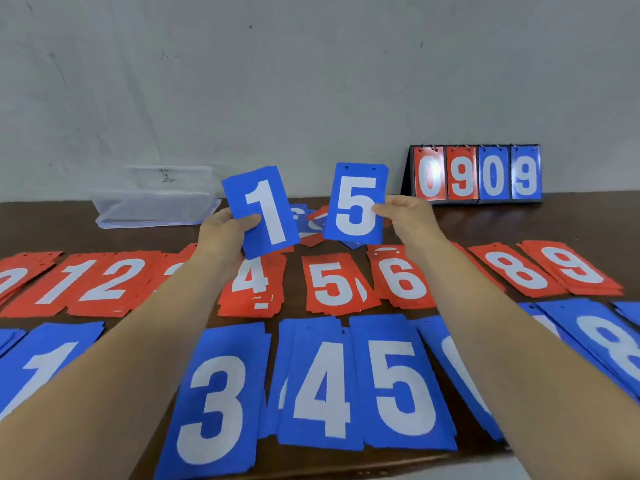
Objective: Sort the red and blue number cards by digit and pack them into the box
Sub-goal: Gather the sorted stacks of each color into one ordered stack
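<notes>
Blue cards [260, 211], two: one per hand [221, 233]

A grey wall [311, 81] rose directly behind the table [571, 216] and filled the upper half of the view. It was plain and matt, marked with faint scuffs, streaks and a few dark specks. The table was dark brown with a wood grain and a slight sheen, and its far edge ran along the foot of the wall. At the table's far right, close to the wall, stood a black tent-shaped scoreboard [476, 173] with ring-bound panels, two red and two blue, reading 0 9 0 9; glare whitened its leftmost panel. Below the table's near edge lay a pale patch [485, 471], too blurred to identify. The light over the table was soft and even.
</notes>
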Demonstrator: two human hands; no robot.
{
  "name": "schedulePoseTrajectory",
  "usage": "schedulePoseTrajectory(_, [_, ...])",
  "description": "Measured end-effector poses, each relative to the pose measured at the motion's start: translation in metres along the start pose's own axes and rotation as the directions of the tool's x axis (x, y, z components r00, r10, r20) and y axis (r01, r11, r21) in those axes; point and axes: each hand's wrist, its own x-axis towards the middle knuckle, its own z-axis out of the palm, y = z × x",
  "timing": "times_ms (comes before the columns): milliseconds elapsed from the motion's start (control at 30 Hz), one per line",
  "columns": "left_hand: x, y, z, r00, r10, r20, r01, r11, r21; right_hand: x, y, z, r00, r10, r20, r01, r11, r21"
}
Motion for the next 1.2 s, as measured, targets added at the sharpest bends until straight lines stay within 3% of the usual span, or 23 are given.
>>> schedulePoseTrajectory(233, [-0.04, -0.004, -0.015, 0.992, -0.093, 0.083, 0.091, 0.996, 0.022, -0.083, -0.002, -0.029, 0.994, 0.081, -0.07, -0.082, 0.996, -0.022])
schedulePoseTrajectory(500, [-0.087, -0.008, -0.019, 0.981, -0.134, 0.141, 0.128, 0.99, 0.054, -0.149, -0.001, -0.053, 0.972, 0.234, -0.017, -0.224, 0.903, -0.366])
schedulePoseTrajectory(767, [-0.119, -0.015, -0.02, 0.977, -0.157, 0.145, 0.148, 0.987, 0.069, -0.185, 0.022, -0.063, 0.966, 0.259, -0.007, -0.249, 0.917, -0.312])
schedulePoseTrajectory(833, [-0.125, -0.018, -0.021, 0.974, -0.174, 0.141, 0.164, 0.983, 0.084, -0.187, 0.031, -0.065, 0.973, 0.225, -0.057, -0.228, 0.873, -0.432])
schedulePoseTrajectory(967, [-0.137, -0.023, -0.022, 0.973, -0.199, 0.118, 0.187, 0.977, 0.104, -0.189, 0.046, -0.064, 0.983, 0.109, -0.146, -0.181, 0.678, -0.713])
schedulePoseTrajectory(1200, [-0.154, -0.02, -0.018, 0.98, -0.183, 0.082, 0.17, 0.975, 0.143, -0.195, 0.053, -0.061, 0.985, 0.025, -0.17, -0.156, 0.55, -0.82])
